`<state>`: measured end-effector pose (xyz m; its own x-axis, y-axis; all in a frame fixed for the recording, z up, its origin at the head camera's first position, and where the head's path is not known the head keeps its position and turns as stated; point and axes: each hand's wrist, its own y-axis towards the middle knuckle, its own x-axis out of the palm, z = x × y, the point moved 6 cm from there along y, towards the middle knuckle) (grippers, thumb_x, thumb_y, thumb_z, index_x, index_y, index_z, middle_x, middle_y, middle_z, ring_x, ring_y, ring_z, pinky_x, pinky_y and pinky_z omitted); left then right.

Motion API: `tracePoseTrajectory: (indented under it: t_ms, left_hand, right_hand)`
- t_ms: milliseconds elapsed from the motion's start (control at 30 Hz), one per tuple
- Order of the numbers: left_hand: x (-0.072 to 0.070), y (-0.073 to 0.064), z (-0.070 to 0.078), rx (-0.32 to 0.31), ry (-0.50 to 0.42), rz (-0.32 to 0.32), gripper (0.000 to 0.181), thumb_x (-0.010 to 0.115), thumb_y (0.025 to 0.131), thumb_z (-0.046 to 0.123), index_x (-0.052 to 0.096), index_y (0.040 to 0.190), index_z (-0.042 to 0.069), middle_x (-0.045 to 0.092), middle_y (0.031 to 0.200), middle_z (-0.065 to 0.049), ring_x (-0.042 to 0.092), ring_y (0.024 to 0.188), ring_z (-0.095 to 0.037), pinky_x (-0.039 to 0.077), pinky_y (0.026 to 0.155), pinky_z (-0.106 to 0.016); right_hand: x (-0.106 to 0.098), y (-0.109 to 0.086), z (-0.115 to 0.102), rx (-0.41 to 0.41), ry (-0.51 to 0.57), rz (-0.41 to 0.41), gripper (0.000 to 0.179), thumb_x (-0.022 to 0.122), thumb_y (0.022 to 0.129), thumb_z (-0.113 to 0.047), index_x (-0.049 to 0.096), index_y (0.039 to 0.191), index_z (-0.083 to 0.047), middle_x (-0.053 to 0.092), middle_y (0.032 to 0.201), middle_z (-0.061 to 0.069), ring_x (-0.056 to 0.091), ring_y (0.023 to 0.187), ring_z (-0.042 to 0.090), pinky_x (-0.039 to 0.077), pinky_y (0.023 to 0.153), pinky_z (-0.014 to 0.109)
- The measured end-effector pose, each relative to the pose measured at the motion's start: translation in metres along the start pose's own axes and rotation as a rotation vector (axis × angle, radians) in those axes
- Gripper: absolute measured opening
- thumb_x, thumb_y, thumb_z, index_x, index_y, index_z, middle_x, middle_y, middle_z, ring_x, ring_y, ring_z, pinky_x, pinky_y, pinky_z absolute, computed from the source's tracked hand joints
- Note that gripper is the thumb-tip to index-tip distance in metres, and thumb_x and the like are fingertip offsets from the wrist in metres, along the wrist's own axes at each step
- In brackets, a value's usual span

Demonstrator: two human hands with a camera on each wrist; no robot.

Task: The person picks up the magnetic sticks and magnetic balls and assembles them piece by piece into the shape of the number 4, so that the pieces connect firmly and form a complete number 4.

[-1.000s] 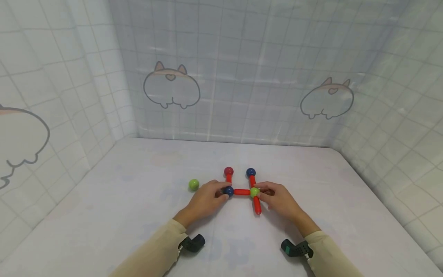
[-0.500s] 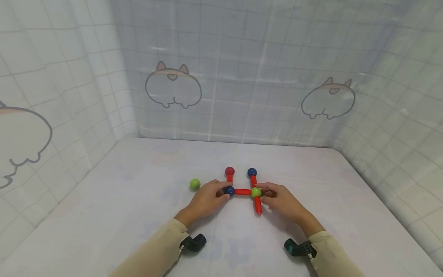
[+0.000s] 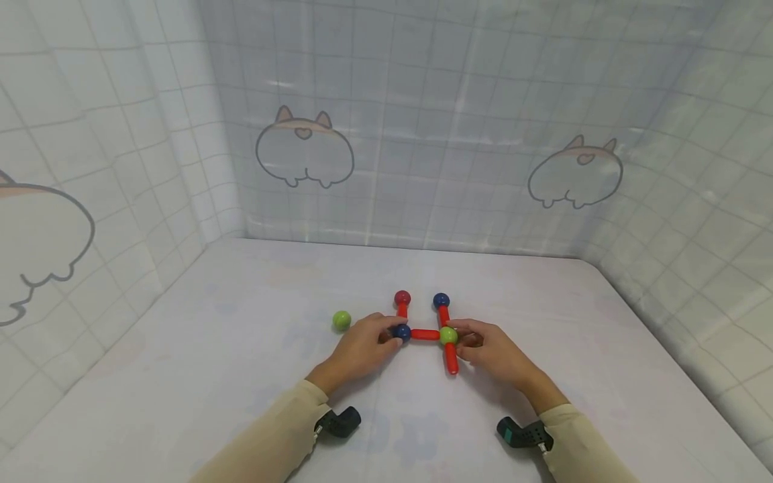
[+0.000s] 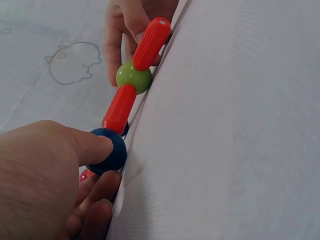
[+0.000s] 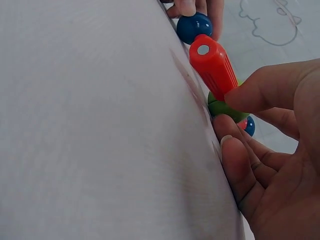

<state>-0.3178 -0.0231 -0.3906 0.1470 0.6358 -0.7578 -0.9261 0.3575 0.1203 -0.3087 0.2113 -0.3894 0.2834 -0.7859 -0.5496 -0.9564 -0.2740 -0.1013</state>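
Note:
A magnetic-stick figure of red rods and coloured balls lies on the table. My left hand (image 3: 359, 345) pinches its blue ball (image 4: 110, 152) between thumb and fingers. From there a red rod (image 3: 425, 335) runs across to a green ball (image 3: 448, 335). My right hand (image 3: 495, 349) holds that green ball, the thumb in front of it in the right wrist view. Another rod (image 3: 451, 360) points from the green ball toward me, its end bare. Beyond the hands, further rods lead to a red ball (image 3: 402, 298) and a second blue ball (image 3: 441, 300).
A loose green ball (image 3: 341, 320) lies left of my left hand. The pale table (image 3: 253, 288) meets tiled-pattern curtains (image 3: 392, 134) at the back and both sides. Black wrist devices (image 3: 339, 422) sit at both sleeves.
The view has shifted slightly, so everything sits a little further right. My right thumb has eased slightly downward by the green ball. The figure keeps its shape.

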Motion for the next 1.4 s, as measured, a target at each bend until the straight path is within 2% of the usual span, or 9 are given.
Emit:
tracePoseTrajectory:
  t_ms: [467,667,767,933,1033,1233,1333,1400]
  left_hand:
    - [0.000,0.000,0.002,-0.025,0.000,-0.008,0.043,0.071,0.094,0.027,0.064,0.136,0.023,0.059,0.098,0.009,0.056,0.085,-0.011,0.050,0.076,-0.026]
    - [-0.008,-0.001,0.000,-0.071,-0.060,-0.014,0.047,0.068,0.096,0.029,0.059,0.141,0.022,0.063,0.110,0.006,0.060,0.092,-0.012,0.054,0.080,-0.029]
    - [-0.020,-0.002,-0.001,-0.049,-0.068,0.042,0.041,0.067,0.097,0.026,0.062,0.137,0.019,0.066,0.111,0.005,0.061,0.093,-0.013,0.055,0.079,-0.029]
    - [-0.045,-0.005,-0.005,0.050,-0.115,0.233,0.023,0.066,0.097,0.015,0.073,0.119,0.013,0.070,0.098,0.004,0.062,0.084,-0.011,0.054,0.075,-0.027]
    - [-0.059,-0.008,-0.010,0.075,-0.157,0.315,0.020,0.066,0.097,0.013,0.074,0.115,0.010,0.071,0.094,0.001,0.062,0.079,-0.010,0.055,0.071,-0.027]
    - [-0.079,-0.011,-0.027,0.074,-0.191,0.399,0.018,0.066,0.098,0.015,0.073,0.112,0.008,0.072,0.092,-0.006,0.063,0.076,-0.012,0.053,0.069,-0.028]
    - [-0.085,-0.012,-0.040,0.024,-0.211,0.414,0.019,0.065,0.098,0.016,0.073,0.113,0.009,0.071,0.094,-0.006,0.062,0.081,-0.015,0.052,0.073,-0.031]
    - [-0.086,-0.012,-0.047,-0.016,-0.206,0.397,0.020,0.064,0.098,0.018,0.072,0.115,0.009,0.071,0.097,-0.004,0.061,0.087,-0.016,0.051,0.078,-0.034]
  right_hand:
    - [-0.002,-0.001,0.000,0.013,-0.032,0.041,0.045,0.068,0.093,-0.010,0.063,0.136,-0.017,0.065,0.117,0.002,0.060,0.102,0.022,0.056,0.078,0.035]
    - [-0.002,-0.001,0.001,0.030,-0.038,0.066,0.041,0.069,0.094,-0.014,0.064,0.135,-0.017,0.065,0.115,0.001,0.059,0.099,0.021,0.056,0.075,0.033]
    - [-0.002,-0.002,0.001,0.038,-0.036,0.067,0.040,0.068,0.094,-0.016,0.065,0.134,-0.019,0.065,0.114,0.000,0.058,0.098,0.021,0.055,0.075,0.032]
    - [-0.002,-0.002,0.001,0.046,-0.031,0.073,0.039,0.068,0.094,-0.016,0.066,0.132,-0.022,0.065,0.116,-0.002,0.058,0.100,0.021,0.055,0.076,0.032]
    - [-0.002,-0.002,0.000,0.042,-0.034,0.075,0.039,0.069,0.094,-0.015,0.066,0.132,-0.021,0.065,0.116,-0.001,0.059,0.100,0.021,0.055,0.076,0.032]
    - [-0.003,-0.003,0.003,0.053,-0.045,0.084,0.040,0.070,0.093,-0.014,0.066,0.132,-0.021,0.065,0.116,-0.001,0.059,0.101,0.021,0.056,0.076,0.033]
    - [-0.003,-0.003,0.005,0.064,-0.053,0.092,0.041,0.071,0.092,-0.015,0.067,0.132,-0.023,0.065,0.115,-0.002,0.059,0.101,0.021,0.056,0.076,0.032]
    - [-0.003,-0.003,0.005,0.065,-0.062,0.096,0.041,0.071,0.092,-0.015,0.066,0.132,-0.023,0.066,0.114,-0.002,0.059,0.100,0.021,0.056,0.076,0.032]
